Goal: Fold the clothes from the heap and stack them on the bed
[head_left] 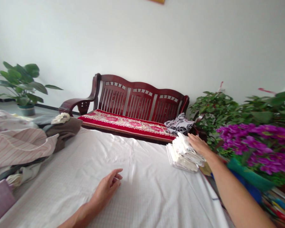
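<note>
Left hand (111,182): above or on the white sheet (147,202), contact unclear; fingers loosely curled, holding nothing.
Right hand (199,145): against the upper right side of the stack, fingers stretched out; whether they grip any cloth, I cannot tell.
Folded white stack (181,155): on the sheet near its right edge, several layers, leaning slightly.
Clothes pile (21,139): left side, loose, with a striped piece on top.
Markings: flowers patterning the red seat cover (133,123), black leafy print on the cushion (180,124); a small dark mark (215,199) on the sheet, too small to read.
</note>
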`<state>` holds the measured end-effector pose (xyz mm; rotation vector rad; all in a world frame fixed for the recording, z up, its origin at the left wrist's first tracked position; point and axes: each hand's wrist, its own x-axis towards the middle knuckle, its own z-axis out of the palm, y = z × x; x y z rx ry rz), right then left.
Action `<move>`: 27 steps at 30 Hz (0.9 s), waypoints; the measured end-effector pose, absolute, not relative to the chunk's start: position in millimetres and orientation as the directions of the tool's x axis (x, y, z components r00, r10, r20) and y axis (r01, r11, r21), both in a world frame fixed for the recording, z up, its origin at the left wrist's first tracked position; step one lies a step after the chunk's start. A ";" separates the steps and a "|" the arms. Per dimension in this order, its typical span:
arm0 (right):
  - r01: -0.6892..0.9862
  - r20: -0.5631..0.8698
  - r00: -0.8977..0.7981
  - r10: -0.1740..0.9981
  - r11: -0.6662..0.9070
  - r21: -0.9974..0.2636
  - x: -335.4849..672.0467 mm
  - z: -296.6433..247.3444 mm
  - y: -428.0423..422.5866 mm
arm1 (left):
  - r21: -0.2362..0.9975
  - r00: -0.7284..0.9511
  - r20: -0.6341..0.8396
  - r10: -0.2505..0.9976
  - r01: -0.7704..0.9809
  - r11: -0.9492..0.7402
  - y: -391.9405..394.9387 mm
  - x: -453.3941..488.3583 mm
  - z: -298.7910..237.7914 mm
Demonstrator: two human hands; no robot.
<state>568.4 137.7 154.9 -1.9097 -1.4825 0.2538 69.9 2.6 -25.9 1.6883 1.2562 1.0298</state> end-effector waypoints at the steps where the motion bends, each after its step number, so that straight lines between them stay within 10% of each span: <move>1: 0.832 0.237 0.272 0.933 -0.104 -0.545 564.3 150.9 139.6 | 0.914 0.189 0.149 0.971 0.347 -0.208 2.7 69.6 -26.0; 12: 0.998 0.113 0.026 0.993 -0.032 0.051 543.9 125.2 142.0 | 0.887 0.231 0.107 0.967 0.416 -0.198 3.2 69.5 -21.0; 27: 0.977 0.140 0.059 0.988 -0.086 0.197 519.0 112.8 140.2 | 0.857 0.265 0.122 0.956 0.457 -0.236 0.2 70.6 -9.4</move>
